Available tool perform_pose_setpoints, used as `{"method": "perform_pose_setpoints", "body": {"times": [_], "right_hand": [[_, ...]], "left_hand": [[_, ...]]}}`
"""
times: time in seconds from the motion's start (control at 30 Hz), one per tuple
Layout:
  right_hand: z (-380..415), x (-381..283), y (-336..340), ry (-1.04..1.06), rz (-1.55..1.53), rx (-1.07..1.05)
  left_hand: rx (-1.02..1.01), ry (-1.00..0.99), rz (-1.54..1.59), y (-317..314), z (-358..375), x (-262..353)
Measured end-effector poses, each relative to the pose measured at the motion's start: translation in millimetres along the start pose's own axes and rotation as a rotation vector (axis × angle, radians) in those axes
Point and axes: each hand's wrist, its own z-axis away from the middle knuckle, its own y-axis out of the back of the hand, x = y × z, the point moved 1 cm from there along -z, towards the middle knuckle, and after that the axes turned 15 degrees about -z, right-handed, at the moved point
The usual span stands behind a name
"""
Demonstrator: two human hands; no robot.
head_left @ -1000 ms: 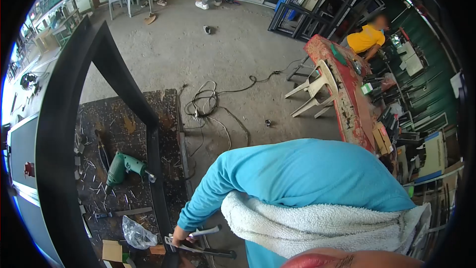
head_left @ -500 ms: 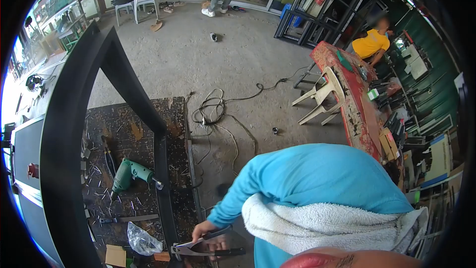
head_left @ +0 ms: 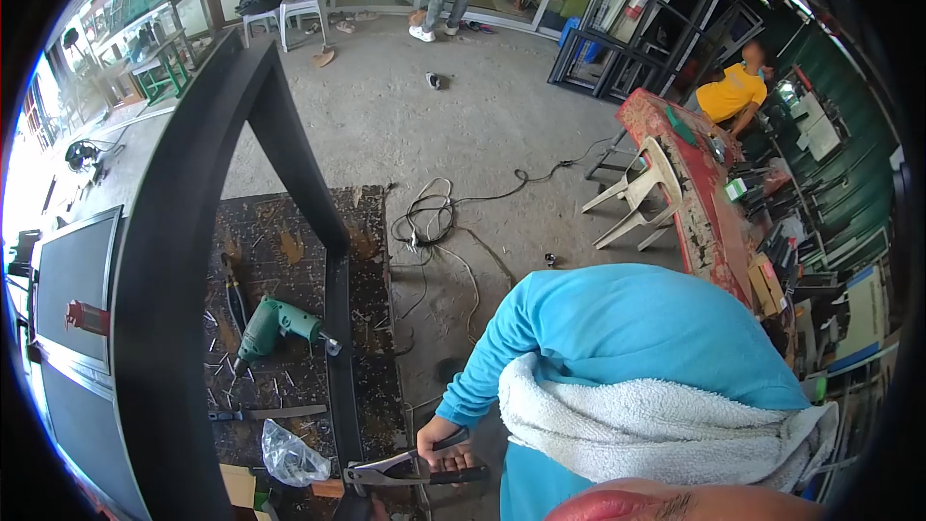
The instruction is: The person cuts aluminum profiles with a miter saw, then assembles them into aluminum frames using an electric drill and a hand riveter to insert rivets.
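My right hand [head_left: 434,440], coming out of a blue sleeve, is closed on a long-handled hand riveter [head_left: 386,473]. The palm lies on the upper handle, and the fingers reach between the two spread handles toward the lower one. The riveter's head rests at the lower bar of a dark metal frame [head_left: 340,357], which stands on the worktable [head_left: 371,328]. At the bottom edge, just below the riveter's head, a small skin-toned patch shows that may be my left hand [head_left: 378,509]; its fingers cannot be made out.
On the table lie a green power drill [head_left: 275,328], pliers [head_left: 234,294], a clear plastic bag [head_left: 292,453] and scattered rivets. A coiled cord [head_left: 429,217] lies on the floor. A plastic chair [head_left: 641,193] stands by a red table [head_left: 690,203]; a person in yellow [head_left: 733,92] is beyond.
The whole view has shifted, so the frame, table and drill sit farther right. The riveter's handles look slightly closer together, and the right hand's fingers show more clearly between them.
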Motion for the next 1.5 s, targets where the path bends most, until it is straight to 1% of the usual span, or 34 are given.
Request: {"method": "perform_pose_setpoints", "body": {"times": [0.07,0.1,0.13,0.2,0.27,0.3,0.33,0.37,0.4,0.43,0.47,0.53,0.57,0.63,0.67,0.7,0.73,0.8,0.87,0.93,0.97,1.07,1.1,1.13,1.2,1.27,1.3,1.33,1.37,1.4,1.43,1.47,1.5], "right_hand": [[-2.1,2.5,-11.2,0.103,0.122,0.18],[-18.0,10.8,-9.5,0.299,0.235,0.179],[-29.2,13.5,-8.8,0.392,0.289,0.203],[-55.3,12.2,10.5,0.401,0.216,0.15],[-29.1,3.6,-5.0,0.397,0.565,0.135],[-24.8,-21.5,5.2,0.107,0.73,0.158],[-21.2,-46.4,17.6,-0.219,0.97,0.115],[-13.9,-70.7,25.1,-0.513,1.191,-0.006],[0.5,-90.7,23.1,-0.63,1.31,-0.051],[12.6,-103.4,18.2,-0.609,1.307,-0.002],[19.9,-110.6,10.2,-0.542,1.256,0.06],[27.4,-101.5,-8.8,-0.293,1.029,0.146],[28.7,-89.3,-18.5,-0.188,0.902,0.14],[25.4,-53.9,-29.7,-0.078,0.601,0.019],[25.6,-36.6,-30.0,-0.094,0.417,-0.086],[16.6,-20.0,-25.2,-0.172,0.094,-0.246],[8.2,-3.5,-20.4,-0.303,-0.222,-0.381],[-1.9,25.3,-26.6,-0.173,-0.397,-0.329],[-17.4,31.3,-29.9,-0.055,-0.328,-0.272],[-17.9,36.5,-50.4,0.155,-0.186,-0.03],[-29.4,39.4,-50.4,0.239,-0.169,0.015],[-52.3,41.3,-48.2,0.507,-0.025,0.149],[-53.6,40.7,-49.0,0.599,0.039,0.197],[-49.7,34.2,-55.9,0.642,-0.056,0.145],[-17.8,26.6,-61.6,0.65,0.094,0.184],[11.3,16.8,-29.2,0.662,0.569,0.222],[54.3,13.0,-33.7,0.621,1.011,0.187],[92.7,18.5,-20.3,0.741,1.519,0.559],[137.7,18.2,-44.0,0.396,1.722,0.678],[170.6,20.2,-36.5,0.23,1.893,0.898],[201.4,14.2,-26.5,-0.035,1.733,1.044],[228.8,5.4,-15.1,0.014,1.737,0.742],[247.5,13.7,-41.4,0.169,1.927,0.762]], "left_hand": [[-0.001,0.014,0.005,1.8,4.3,-2.4],[-0.001,0.018,0.011,0.6,4.5,-1.4],[-0.01,0.023,0.015,2.3,4.8,-1.8],[-0.014,0.024,0.014,4.7,11.7,-4.5],[-0.013,0.035,0.016,6.6,15.0,-5.3],[-0.014,0.036,0.016,7.5,16.6,-6.4],[-0.018,0.033,0.013,9.2,17.0,-6.7],[-0.013,0.038,0.01,11.5,18.5,-8.1],[-0.015,0.04,0.014,11.1,17.6,-8.1],[-0.007,0.043,0.006,13.8,20.1,-10.1],[-0.007,0.045,0.006,12.7,19.7,-9.9],[-0.017,0.04,0.006,14.8,17.3,-8.9],[-0.015,0.038,0.002,16.8,18.0,-10.1],[-0.012,0.039,0.003,19.9,16.6,-11.2],[-0.011,0.039,0.005,21.8,16.7,-13.0],[-0.01,0.038,0.001,22.4,19.7,-14.1],[-0.013,0.036,0.003,23.1,19.2,-13.9],[-0.017,0.033,0.003,26.4,18.1,-16.0],[-0.023,0.042,0.01,29.3,16.8,-16.5],[-0.032,0.049,0.022,33.3,18.2,-11.4],[0.053,-0.016,-0.015,32.3,18.5,-10.1],[0.096,-0.085,-0.086,20.2,18.4,-31.1],[0.067,0.01,0.102,13.8,18.8,-38.8],[0.062,-0.021,0.046,14.6,19.2,-42.2],[0.063,-0.076,-0.06,14.7,17.8,-44.9],[0.175,-0.129,-0.034,20.1,13.5,-31.8],[0.215,-0.138,0.002,16.7,10.9,-33.7],[0.25,-0.135,0.035,13.3,14.1,-34.2],[0.167,-0.051,0.146,13.9,17.8,-31.7],[0.089,0.033,0.246,16.6,14.5,-32.9],[0.0,0.069,0.311,6.1,8.5,-46.9],[-0.078,0.128,0.372,-3.3,13.1,-64.0],[-0.051,0.187,0.361,4.7,15.5,-52.9]]}}
